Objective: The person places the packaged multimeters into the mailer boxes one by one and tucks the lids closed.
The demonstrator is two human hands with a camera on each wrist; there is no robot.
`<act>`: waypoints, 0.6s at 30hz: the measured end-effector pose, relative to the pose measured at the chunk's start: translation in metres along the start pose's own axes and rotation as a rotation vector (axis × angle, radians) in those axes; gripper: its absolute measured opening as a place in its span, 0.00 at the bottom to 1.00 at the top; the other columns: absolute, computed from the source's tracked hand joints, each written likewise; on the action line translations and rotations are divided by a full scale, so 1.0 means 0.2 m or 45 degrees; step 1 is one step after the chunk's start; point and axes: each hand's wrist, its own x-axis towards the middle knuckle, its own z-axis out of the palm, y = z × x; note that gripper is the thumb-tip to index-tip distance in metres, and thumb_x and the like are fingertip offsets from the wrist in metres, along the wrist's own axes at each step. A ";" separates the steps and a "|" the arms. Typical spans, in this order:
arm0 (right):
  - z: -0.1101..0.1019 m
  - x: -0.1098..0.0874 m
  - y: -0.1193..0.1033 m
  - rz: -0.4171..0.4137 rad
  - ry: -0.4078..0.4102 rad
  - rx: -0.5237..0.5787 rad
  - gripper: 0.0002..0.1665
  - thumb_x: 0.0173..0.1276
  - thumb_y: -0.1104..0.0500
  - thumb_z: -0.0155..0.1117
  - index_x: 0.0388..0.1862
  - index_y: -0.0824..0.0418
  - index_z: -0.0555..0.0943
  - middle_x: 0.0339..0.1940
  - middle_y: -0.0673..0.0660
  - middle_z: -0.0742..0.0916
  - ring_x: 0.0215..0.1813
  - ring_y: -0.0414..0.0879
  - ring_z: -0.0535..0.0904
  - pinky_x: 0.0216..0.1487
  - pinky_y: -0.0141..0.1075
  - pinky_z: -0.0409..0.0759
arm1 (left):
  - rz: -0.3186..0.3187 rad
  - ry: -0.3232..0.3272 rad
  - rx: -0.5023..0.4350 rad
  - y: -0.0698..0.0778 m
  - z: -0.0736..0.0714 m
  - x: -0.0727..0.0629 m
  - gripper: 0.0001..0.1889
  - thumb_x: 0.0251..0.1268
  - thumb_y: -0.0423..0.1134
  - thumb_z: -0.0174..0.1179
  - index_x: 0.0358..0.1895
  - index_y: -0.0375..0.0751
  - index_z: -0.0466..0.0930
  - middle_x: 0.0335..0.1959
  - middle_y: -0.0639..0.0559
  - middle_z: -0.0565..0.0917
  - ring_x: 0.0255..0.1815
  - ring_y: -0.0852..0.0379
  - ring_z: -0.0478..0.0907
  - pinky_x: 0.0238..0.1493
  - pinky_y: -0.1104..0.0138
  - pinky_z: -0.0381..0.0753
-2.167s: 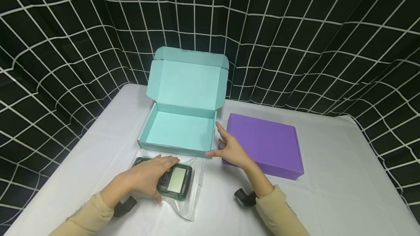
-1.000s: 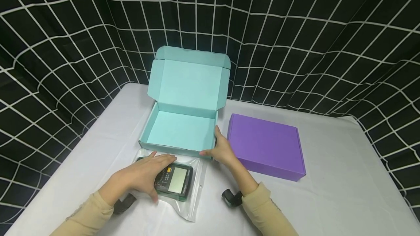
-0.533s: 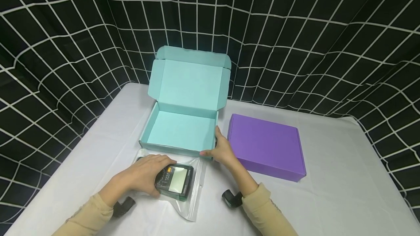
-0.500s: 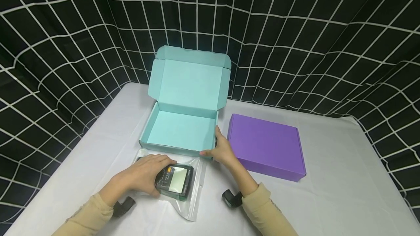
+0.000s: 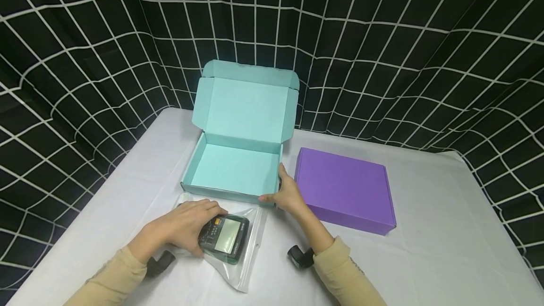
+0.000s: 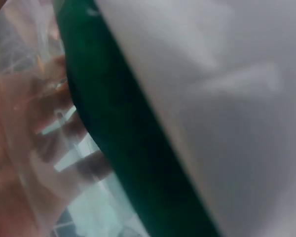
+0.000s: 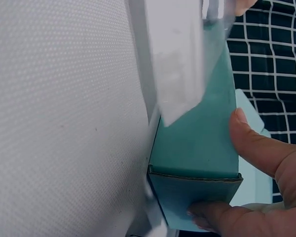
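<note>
A digital multimeter [image 5: 225, 236] with a green case lies in a clear zip bag [image 5: 251, 254] at the front left of the table. My left hand [image 5: 187, 225] grips its left part from above, thumb on the near side and fingers on the far side, hiding that half. The left wrist view shows the green case edge [image 6: 123, 123] tilted, with fingers behind the plastic. Behind the bag stands an open teal mailer box [image 5: 233, 169], lid raised, nothing inside. My right hand [image 5: 289, 195] holds its front right corner, thumb at the front wall and fingers along the side.
A closed purple box [image 5: 344, 188] lies to the right of the teal box, close beside my right hand. The table has a white cloth [image 5: 433, 230]. A black curtain [image 5: 331, 37] with a white grid hangs behind it.
My right hand has moved left onto the teal box's corner. My left hand has closed on the multimeter, which now tilts slightly, and the bag's loose end has shifted toward me.
</note>
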 end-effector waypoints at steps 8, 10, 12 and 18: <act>-0.01 0.00 0.00 -0.002 0.007 -0.019 0.67 0.43 0.68 0.81 0.75 0.76 0.47 0.74 0.72 0.60 0.74 0.64 0.57 0.73 0.52 0.58 | 0.043 0.069 -0.008 0.00 -0.05 -0.04 0.46 0.22 0.45 0.79 0.59 0.44 0.74 0.53 0.53 0.78 0.54 0.53 0.75 0.49 0.52 0.79; 0.00 0.00 0.00 -0.009 0.006 -0.014 0.67 0.43 0.68 0.81 0.75 0.77 0.47 0.74 0.72 0.60 0.73 0.64 0.58 0.72 0.53 0.59 | 0.054 0.093 -0.022 0.00 -0.07 -0.06 0.46 0.22 0.45 0.79 0.59 0.44 0.74 0.53 0.54 0.78 0.54 0.54 0.75 0.49 0.52 0.80; -0.01 0.00 0.00 -0.015 0.007 -0.007 0.67 0.43 0.69 0.81 0.75 0.76 0.47 0.74 0.72 0.61 0.73 0.64 0.59 0.72 0.53 0.60 | 0.063 0.116 -0.037 0.00 -0.09 -0.07 0.46 0.22 0.45 0.80 0.59 0.45 0.74 0.53 0.54 0.79 0.54 0.54 0.75 0.48 0.53 0.80; 0.00 -0.01 0.01 -0.035 0.004 0.034 0.63 0.47 0.72 0.77 0.75 0.77 0.47 0.72 0.74 0.62 0.70 0.67 0.63 0.68 0.54 0.65 | 0.083 0.183 -0.073 0.01 -0.19 -0.10 0.46 0.22 0.44 0.80 0.59 0.47 0.74 0.55 0.54 0.78 0.55 0.54 0.75 0.48 0.51 0.79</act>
